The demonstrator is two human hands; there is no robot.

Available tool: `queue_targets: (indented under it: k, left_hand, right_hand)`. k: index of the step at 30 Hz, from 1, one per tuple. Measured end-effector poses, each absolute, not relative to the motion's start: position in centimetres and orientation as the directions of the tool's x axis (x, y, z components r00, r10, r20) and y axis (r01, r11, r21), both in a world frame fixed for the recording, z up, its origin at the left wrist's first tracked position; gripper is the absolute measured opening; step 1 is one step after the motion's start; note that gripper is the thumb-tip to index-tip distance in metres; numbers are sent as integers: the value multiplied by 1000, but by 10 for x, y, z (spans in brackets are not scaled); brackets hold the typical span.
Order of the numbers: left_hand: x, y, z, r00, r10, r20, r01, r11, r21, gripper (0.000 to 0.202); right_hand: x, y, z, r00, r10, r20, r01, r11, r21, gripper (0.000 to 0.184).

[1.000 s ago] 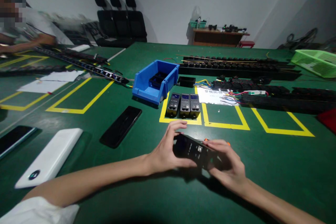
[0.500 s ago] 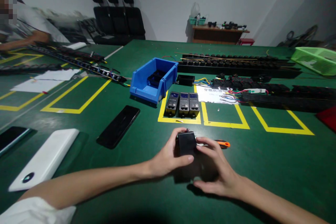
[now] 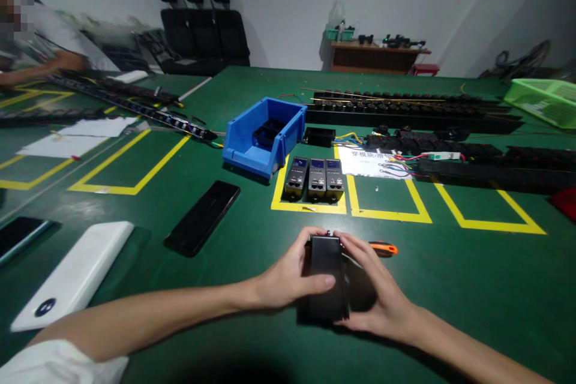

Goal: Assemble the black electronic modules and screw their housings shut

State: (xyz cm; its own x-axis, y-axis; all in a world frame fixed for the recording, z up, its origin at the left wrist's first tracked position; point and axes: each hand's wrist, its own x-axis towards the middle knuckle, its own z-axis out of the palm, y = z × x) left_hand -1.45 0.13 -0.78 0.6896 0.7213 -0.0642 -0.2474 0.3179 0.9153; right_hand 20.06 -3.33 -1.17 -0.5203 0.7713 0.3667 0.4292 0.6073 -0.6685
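A black box-shaped module (image 3: 324, 264) is between my two hands, low over the green table. My left hand (image 3: 294, 273) grips it from the left, its thumb lying across the top face. On the other side, my right hand (image 3: 375, 285) has its fingertips at the far end and its thumb at the near right corner. Just past my right fingers lies an orange and black handle (image 3: 383, 248), its other end hidden by the hand. Beyond the hands, three similar black modules (image 3: 317, 180) with blue displays stand side by side within a yellow tape outline.
A blue bin (image 3: 263, 141) holding black parts stands behind. A black phone (image 3: 203, 218) and a white power bank (image 3: 74, 276) lie to the left. Long black strips with wires (image 3: 450, 147) and a green basket (image 3: 542, 102) are at the right. A person's arm (image 3: 58, 65) rests far left.
The black module has turned so its long top face shows more fully. My right fingers and thumb have closed in on its far end and near right corner.
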Motion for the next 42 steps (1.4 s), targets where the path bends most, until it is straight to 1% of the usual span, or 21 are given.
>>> queue_targets:
  k: [6,9,12,13,14,16,17,19,21,25,29,32,36,42]
  left_hand:
    - [-15,4,-6,692,715,-104,-278,396,875,60]
    - [-14,6,-6,671,735,-98,-286,379,880,59]
    - [-15,5,-7,654,752,-83,-255,322,912,61]
    - [-16,4,-7,645,760,-79,-234,295,926,62]
    - [-16,3,-7,637,767,-74,-213,268,939,63]
    - [-17,-1,-6,639,767,-60,-169,215,962,64]
    - [-18,-3,-6,647,761,-51,-143,186,972,64]
    - [-18,-6,-4,666,745,-42,-74,121,990,64]
    - [-17,-7,-3,693,720,-45,-12,73,997,64]
    - [-16,-7,0,738,672,-62,30,60,998,61]
    - [-15,-6,1,744,667,-48,7,64,998,57]
    - [-14,-5,1,735,678,-31,5,41,999,56]
    - [-14,-6,0,710,704,-17,42,-18,999,57]
    - [-15,-7,-1,699,715,-6,89,-78,993,61]
  right_hand:
    - [199,-35,-13,-530,757,383,417,625,-660,87]
    - [201,-33,-14,-506,776,376,431,605,-669,84]
    - [205,-30,-13,-491,785,378,379,583,-719,86]
    - [207,-29,-13,-493,782,383,356,582,-731,82]
    - [208,-29,-12,-487,781,391,348,584,-734,72]
    - [209,-29,-11,-447,792,415,388,590,-708,49]
    - [208,-29,-11,-423,795,435,420,597,-683,44]
    - [207,-29,-12,-392,776,494,457,631,-627,41]
    - [205,-29,-12,-394,734,553,437,679,-590,35]
    - [202,-27,-9,-389,704,594,364,710,-604,24]
    - [198,-27,-6,-357,706,612,338,708,-619,22]
    - [195,-27,-6,-339,724,601,330,689,-645,23]
    - [194,-28,-6,-314,748,585,317,663,-678,24]
    - [193,-29,-5,-305,737,603,305,676,-671,24]
